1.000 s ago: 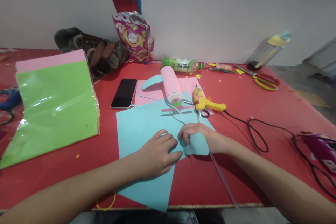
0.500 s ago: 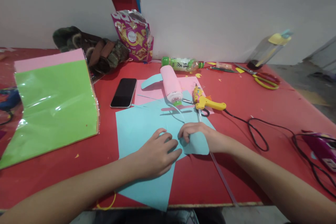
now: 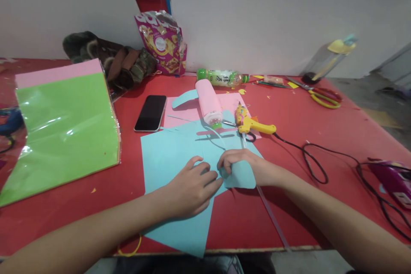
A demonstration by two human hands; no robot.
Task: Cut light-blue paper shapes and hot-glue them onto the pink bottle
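My right hand (image 3: 239,162) has its fingers curled around a light-blue paper piece (image 3: 242,175) with rounded corners. My left hand (image 3: 195,186) lies over a light-blue paper sheet (image 3: 173,158), its fingers apart and loosely bent, with the fingertips close beside the cut piece. Whether they touch it I cannot tell. Beyond both hands is a pink-wrapped bottle (image 3: 208,100) on its side, with a blue paper flap (image 3: 185,99) on its left. A yellow glue gun (image 3: 255,127) with a clear glue stick lies just past my right hand, over black-handled scissors (image 3: 248,136).
A phone (image 3: 150,113) and green sheets in a clear sleeve (image 3: 70,124) lie left. Behind are a purple snack bag (image 3: 163,45), a green-capped bottle (image 3: 220,77) and yellow-handled scissors (image 3: 324,99). A black cord (image 3: 313,167) runs right; a clear strip (image 3: 272,218) reaches the table's front edge.
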